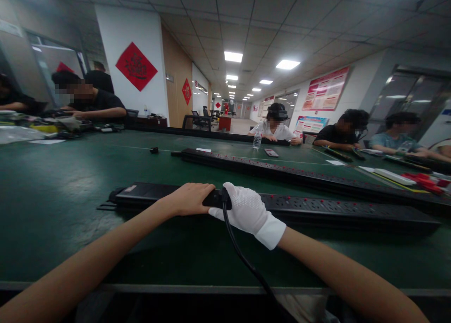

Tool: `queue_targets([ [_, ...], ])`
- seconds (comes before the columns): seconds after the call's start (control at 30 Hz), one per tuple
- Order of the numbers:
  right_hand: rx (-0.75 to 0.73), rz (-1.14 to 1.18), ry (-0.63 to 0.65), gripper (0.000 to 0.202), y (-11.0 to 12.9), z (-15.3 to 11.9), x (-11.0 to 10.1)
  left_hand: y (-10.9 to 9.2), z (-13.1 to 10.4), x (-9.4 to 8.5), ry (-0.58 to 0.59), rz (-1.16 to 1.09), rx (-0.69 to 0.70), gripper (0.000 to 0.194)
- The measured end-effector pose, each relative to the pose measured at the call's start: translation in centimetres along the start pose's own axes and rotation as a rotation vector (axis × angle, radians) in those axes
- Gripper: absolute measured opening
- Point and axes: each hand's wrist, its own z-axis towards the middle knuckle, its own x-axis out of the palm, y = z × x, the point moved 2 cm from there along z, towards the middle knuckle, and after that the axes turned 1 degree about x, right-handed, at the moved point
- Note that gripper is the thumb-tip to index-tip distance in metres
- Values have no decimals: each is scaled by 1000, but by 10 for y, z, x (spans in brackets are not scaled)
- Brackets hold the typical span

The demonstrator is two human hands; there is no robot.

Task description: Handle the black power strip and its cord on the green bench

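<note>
A long black power strip (327, 212) with rows of sockets and small red dots lies across the green table in front of me. My bare left hand (192, 198) is closed over its left part, fingers wrapped across the top. Right beside it, my right hand (246, 210), in a white dotted glove, grips a black plug (224, 198) between thumb and fingers, against the strip. From the plug a black cable (239, 252) hangs down over the table's front edge. Whether the plug sits in a socket is hidden by my hands.
Behind lies a second long power strip (246, 165). A water bottle (257, 139), a phone-like flat object (271, 152) and a small black piece (154, 150) stand farther back on the green table (63, 196). Several people sit around it; red items (423, 182) lie at right.
</note>
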Motion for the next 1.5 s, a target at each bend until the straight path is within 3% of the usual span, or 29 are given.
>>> queue_targets([
  [1.03, -63, 74, 19, 76, -8, 5, 8, -1, 1, 3, -19, 41, -13, 62],
  [1.5, -108, 43, 50, 59, -11, 5, 7, 3, 1, 6, -21, 41, -1, 67],
])
